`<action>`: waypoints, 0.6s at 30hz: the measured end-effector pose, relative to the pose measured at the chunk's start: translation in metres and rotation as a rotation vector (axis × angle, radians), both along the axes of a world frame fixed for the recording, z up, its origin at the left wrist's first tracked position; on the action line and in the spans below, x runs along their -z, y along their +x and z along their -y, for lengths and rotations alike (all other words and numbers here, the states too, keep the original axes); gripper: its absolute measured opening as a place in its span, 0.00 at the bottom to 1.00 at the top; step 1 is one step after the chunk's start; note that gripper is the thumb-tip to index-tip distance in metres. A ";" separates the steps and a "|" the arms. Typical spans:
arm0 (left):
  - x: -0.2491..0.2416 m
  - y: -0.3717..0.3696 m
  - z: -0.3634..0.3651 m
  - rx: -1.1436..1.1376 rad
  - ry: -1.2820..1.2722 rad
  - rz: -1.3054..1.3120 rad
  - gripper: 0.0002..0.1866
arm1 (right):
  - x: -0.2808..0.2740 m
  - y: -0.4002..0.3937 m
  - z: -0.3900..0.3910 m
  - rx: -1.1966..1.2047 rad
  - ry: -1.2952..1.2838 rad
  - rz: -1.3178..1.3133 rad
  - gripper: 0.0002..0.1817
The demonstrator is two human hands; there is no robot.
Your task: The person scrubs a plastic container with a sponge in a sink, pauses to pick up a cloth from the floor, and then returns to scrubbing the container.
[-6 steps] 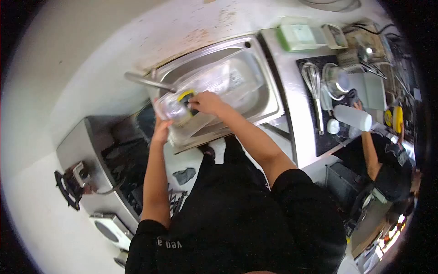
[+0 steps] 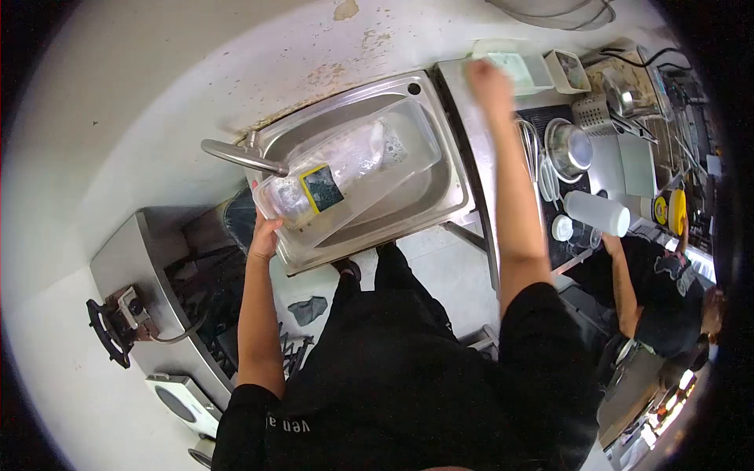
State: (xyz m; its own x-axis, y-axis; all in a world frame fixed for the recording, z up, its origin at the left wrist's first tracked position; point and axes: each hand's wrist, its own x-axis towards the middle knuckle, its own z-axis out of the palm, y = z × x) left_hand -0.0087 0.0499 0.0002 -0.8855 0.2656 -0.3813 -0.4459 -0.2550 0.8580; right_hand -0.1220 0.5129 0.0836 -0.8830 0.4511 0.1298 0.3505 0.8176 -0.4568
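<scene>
A long clear plastic container lies tilted across the sink, with suds and water inside. My left hand is closed on its left end, thumb over the near rim and fingers around the outer wall. In the container, close to that end, rests a yellow and dark green scouring sponge. My right hand, smeared by motion, is away from the sink and overlaps a pale green and white tub at the back of the counter; its fingers are blurred.
The curved tap reaches over the sink from the left. On the right counter are a whisk, a metal pot and a white bottle. A co-worker's arm reaches in beside the bottle.
My right hand has left the sponge and swung up and right to the tub on the counter. The sponge stays in the container, which my left hand still holds.
</scene>
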 end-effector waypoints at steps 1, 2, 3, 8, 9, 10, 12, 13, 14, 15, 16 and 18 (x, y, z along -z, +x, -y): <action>-0.002 -0.001 0.001 0.008 -0.017 0.006 0.55 | 0.005 -0.015 -0.047 -0.017 0.135 -0.090 0.22; -0.001 -0.002 0.001 0.016 -0.031 0.014 0.55 | 0.011 -0.031 -0.088 -0.007 0.206 -0.090 0.21; -0.001 -0.002 0.001 0.024 -0.044 0.023 0.56 | 0.028 -0.047 -0.127 -0.022 0.291 -0.085 0.20; 0.029 -0.014 0.024 0.012 -0.079 0.122 0.47 | 0.147 -0.109 -0.243 -0.014 -0.140 0.520 0.18; 0.030 -0.015 0.024 -0.003 -0.086 0.126 0.47 | 0.181 -0.121 -0.272 -0.081 0.090 0.553 0.18; 0.034 -0.017 0.026 -0.050 -0.112 0.207 0.45 | 0.164 -0.114 -0.246 -0.097 0.087 0.556 0.18; 0.043 -0.017 0.027 -0.118 -0.110 0.236 0.38 | 0.110 -0.084 -0.196 0.100 -0.543 0.297 0.12; 0.037 -0.015 0.020 -0.135 -0.118 0.239 0.38 | 0.074 -0.077 -0.180 0.115 -0.700 0.292 0.12; 0.026 -0.014 0.009 -0.177 -0.126 0.226 0.36 | 0.042 -0.073 -0.166 0.134 -0.857 0.289 0.13; 0.020 -0.016 0.007 -0.215 -0.132 0.212 0.35 | 0.018 -0.070 -0.149 0.124 -0.862 0.297 0.13; 0.051 -0.017 0.025 -0.175 -0.234 0.158 0.33 | -0.002 -0.067 -0.132 -0.045 -0.929 0.469 0.13; 0.026 -0.019 0.010 -0.194 -0.228 0.126 0.33 | -0.029 -0.035 -0.055 -0.298 -1.037 0.676 0.15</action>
State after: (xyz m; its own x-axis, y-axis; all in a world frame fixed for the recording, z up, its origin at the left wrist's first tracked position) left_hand -0.0280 0.0399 -0.0256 -0.8531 -0.0085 -0.5216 -0.5144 -0.1535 0.8437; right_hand -0.1566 0.5681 0.1122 -0.7193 -0.1554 -0.6771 0.6275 0.2727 -0.7293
